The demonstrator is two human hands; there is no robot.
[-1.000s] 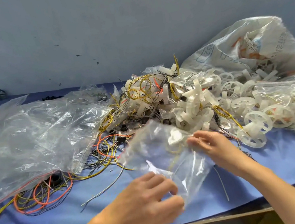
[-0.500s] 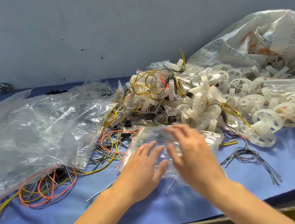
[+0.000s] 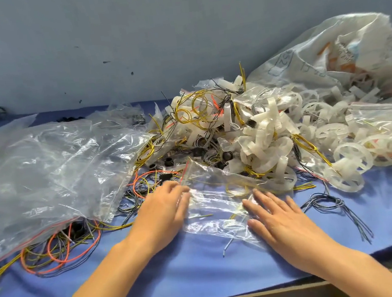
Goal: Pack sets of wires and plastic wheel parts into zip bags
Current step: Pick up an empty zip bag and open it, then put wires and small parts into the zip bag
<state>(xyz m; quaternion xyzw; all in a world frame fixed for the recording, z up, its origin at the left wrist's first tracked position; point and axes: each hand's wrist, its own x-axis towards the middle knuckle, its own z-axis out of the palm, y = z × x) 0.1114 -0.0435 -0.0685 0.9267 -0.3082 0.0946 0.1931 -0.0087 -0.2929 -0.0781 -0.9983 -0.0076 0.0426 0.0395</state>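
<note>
Both hands lie flat on a small clear zip bag (image 3: 217, 201) that rests on the blue-covered bench (image 3: 204, 276). The left hand (image 3: 163, 215) presses the bag's left edge, its fingers (image 3: 175, 189) straight and close together, somewhat blurred. The right hand (image 3: 278, 219) presses the bag's right part, its fingers (image 3: 263, 198) straight and spread apart. A yellow wire coil (image 3: 237, 188) shows inside the bag, just beyond the right fingertips. Beyond both sets of fingers sits a pile of white plastic wheel parts (image 3: 262, 140) tangled with wires. Left of the left fingers, a large clear bag (image 3: 46, 170) overlies loose orange and yellow wires (image 3: 62, 249). Right of the right fingers lies a dark wire bundle (image 3: 328, 204).
</note>
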